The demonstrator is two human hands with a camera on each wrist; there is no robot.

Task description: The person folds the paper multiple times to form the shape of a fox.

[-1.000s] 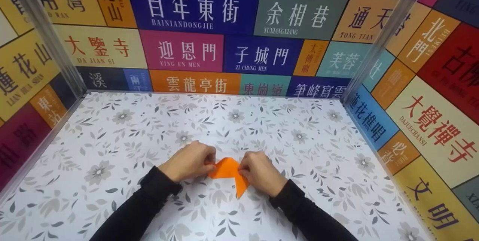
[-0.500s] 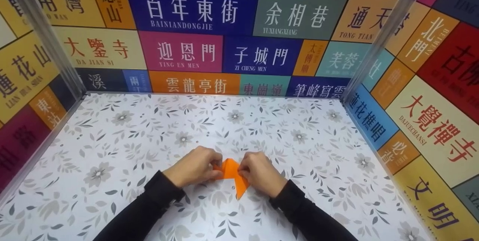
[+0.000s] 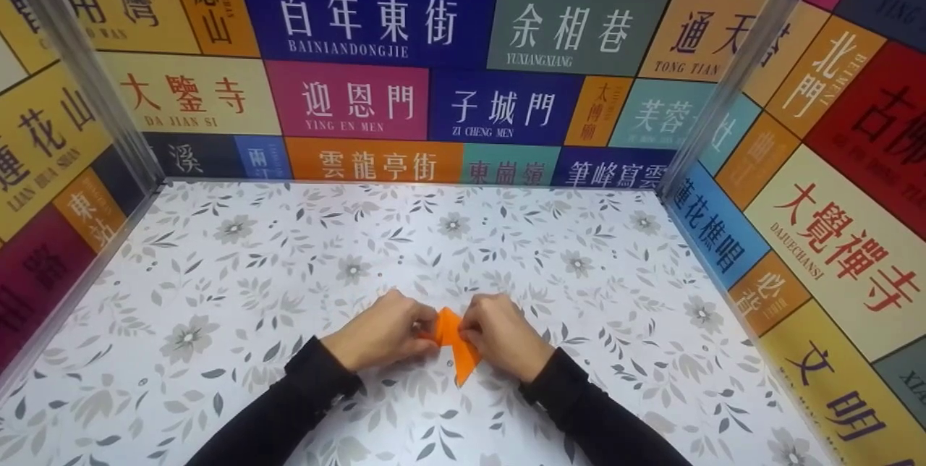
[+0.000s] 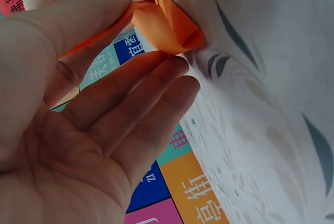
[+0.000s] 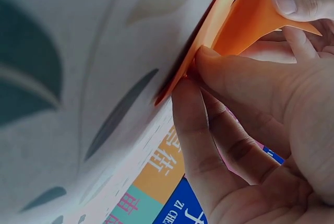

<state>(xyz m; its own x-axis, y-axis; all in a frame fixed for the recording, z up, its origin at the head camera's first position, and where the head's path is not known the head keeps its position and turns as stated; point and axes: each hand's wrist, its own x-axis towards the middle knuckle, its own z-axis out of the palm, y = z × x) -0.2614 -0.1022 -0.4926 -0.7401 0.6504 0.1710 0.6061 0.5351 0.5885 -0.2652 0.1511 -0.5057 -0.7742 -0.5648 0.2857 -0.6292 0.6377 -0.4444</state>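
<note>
A small piece of folded orange paper [image 3: 463,359] lies between the two hands on the patterned tabletop. My left hand [image 3: 387,332] pinches its left flap between thumb and index finger. In the left wrist view that flap of the orange paper [image 4: 156,28] curves over, and the other fingers of the left hand [image 4: 99,114] stretch out beneath it. My right hand [image 3: 506,336] pinches the right part, close to the table. Seen from the right wrist, the thumb and index finger of the right hand [image 5: 250,119] hold the edge of the orange paper [image 5: 245,25].
The white tabletop [image 3: 304,249] carries a grey leaf and flower print. Colourful sign panels [image 3: 369,17] stand upright along the back and both sides. Clear corner strips [image 3: 712,100] join the panels at the back corners.
My left hand has moved right and slightly toward the person, bringing the left flap in toward the middle. Less of the orange paper shows on the left. The right hand stays nearly still.
</note>
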